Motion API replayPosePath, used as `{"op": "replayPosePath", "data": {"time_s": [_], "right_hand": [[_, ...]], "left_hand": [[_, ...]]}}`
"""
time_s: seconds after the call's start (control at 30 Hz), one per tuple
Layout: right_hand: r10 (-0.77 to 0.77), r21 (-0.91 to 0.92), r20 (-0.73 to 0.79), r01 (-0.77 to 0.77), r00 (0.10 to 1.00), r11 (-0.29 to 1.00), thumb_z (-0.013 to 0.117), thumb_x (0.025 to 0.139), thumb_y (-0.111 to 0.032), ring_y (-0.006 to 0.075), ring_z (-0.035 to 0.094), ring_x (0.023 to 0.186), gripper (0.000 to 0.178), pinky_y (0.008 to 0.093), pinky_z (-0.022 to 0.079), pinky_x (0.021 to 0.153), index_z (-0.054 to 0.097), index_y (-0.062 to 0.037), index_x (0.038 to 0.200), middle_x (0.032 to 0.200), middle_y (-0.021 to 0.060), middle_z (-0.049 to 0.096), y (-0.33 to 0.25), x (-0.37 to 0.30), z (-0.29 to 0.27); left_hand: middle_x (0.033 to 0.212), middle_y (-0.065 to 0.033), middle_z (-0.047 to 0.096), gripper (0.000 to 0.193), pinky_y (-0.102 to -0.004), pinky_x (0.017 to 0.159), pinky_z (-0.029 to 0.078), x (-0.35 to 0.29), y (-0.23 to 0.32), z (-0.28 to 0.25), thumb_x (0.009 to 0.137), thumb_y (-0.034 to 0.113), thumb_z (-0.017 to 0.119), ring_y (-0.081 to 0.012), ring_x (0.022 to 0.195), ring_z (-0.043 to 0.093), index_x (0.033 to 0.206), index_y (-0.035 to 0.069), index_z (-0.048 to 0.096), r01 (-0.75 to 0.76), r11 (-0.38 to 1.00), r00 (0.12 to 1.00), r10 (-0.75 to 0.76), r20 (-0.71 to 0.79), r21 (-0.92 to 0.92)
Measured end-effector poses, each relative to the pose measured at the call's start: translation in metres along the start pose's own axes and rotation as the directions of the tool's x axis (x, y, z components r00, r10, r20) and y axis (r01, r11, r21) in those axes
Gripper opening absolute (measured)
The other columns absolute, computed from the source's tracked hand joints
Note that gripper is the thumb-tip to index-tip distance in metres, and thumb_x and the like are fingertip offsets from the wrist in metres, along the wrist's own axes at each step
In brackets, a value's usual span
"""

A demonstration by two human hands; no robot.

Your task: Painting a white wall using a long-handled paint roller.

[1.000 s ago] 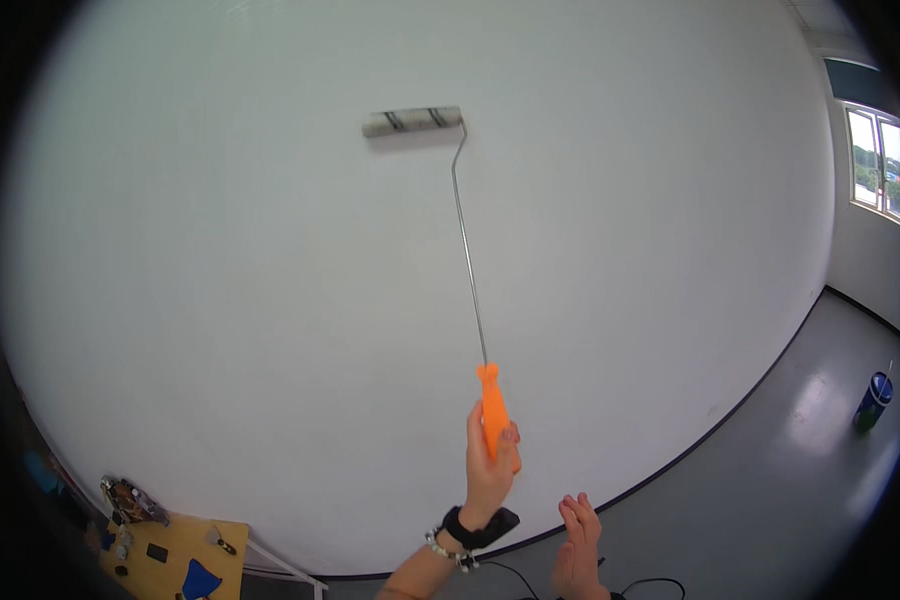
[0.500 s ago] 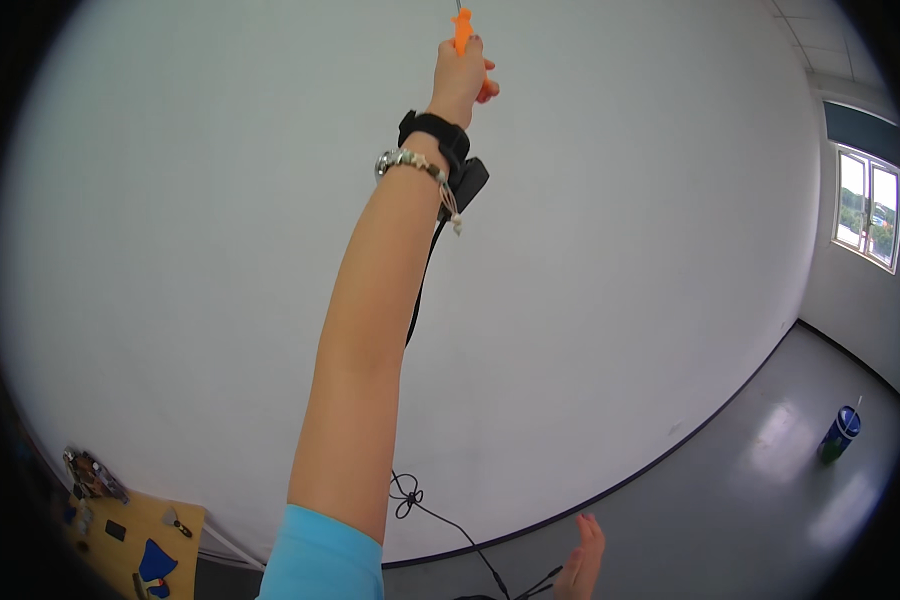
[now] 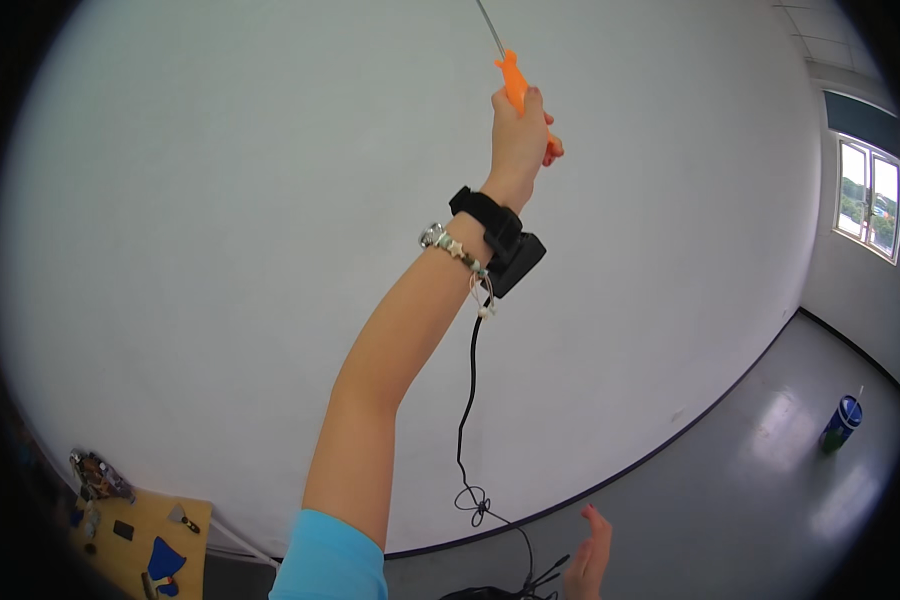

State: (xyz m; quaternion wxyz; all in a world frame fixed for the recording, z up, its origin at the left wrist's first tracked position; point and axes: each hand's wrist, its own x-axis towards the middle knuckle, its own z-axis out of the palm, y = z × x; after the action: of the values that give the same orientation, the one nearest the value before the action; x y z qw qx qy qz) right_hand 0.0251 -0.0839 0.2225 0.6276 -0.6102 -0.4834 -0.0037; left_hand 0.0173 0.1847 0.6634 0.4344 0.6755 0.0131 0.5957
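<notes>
- Soft, even light; wall [image 3: 220, 250] greyish, slightly dim
- Bright daylight, right window [image 3: 884, 200]
- Glare patches on floor [image 3: 710, 500], right
- Fisheye: dark corners, baseboard [image 3: 630, 470] bowed
- Left table [image 3: 195, 550] details soft

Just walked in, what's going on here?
A person's left hand grips an orange handle, raised in front of a white wall. The metal rod runs out of frame at the top, so its far end isn't visible. The right hand is at the lower edge with nothing visible in it. A tan table stands lower left.
</notes>
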Motion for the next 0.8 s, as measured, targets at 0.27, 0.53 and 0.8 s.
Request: {"op": "replayPosePath", "data": {"time_s": [0.27,0.53,0.8], "right_hand": [[-0.162,0.000,0.110,0.163,0.981,0.987,0.044,0.092,-0.005,0.0307,0.051,0.109,0.038,0.0384,0.041,0.096,0.046,0.0053,0.129,0.123,0.0210,0.050,-0.017,0.061,-0.015],[-0.343,0.095,0.111,0.333,0.933,0.938,0.051,0.086,0.003,0.0327,0.051,0.113,0.048,0.0378,0.044,0.093,0.043,0.0030,0.134,0.128,0.0209,0.048,-0.047,0.142,-0.002],[-0.140,0.390,0.440,-0.048,0.887,0.919,0.054,0.091,-0.001,0.0201,0.065,0.081,0.064,0.0317,0.052,0.077,0.021,-0.0014,0.146,0.119,0.0197,0.053,-0.047,0.150,0.029]], "left_hand": [[0.092,-0.0112,0.052,0.029,-0.0303,0.051,0.054,-0.120,-0.062,0.008,0.102,0.029,0.040,-0.0229,0.067,0.067,0.116,0.005,0.031,0.204,0.976,0.968,-0.189,0.164,-0.082],[0.100,-0.0138,0.065,0.032,-0.0310,0.085,0.052,-0.234,-0.090,-0.017,0.102,0.020,0.045,-0.0211,0.096,0.066,0.125,0.001,0.034,0.260,0.966,0.938,-0.249,0.240,-0.013],[0.122,-0.0164,0.062,0.023,-0.0288,0.086,0.050,-0.281,-0.106,-0.034,0.102,0.020,0.043,-0.0144,0.097,0.062,0.115,0.001,0.039,0.494,0.869,0.847,-0.486,0.214,0.019]]}}
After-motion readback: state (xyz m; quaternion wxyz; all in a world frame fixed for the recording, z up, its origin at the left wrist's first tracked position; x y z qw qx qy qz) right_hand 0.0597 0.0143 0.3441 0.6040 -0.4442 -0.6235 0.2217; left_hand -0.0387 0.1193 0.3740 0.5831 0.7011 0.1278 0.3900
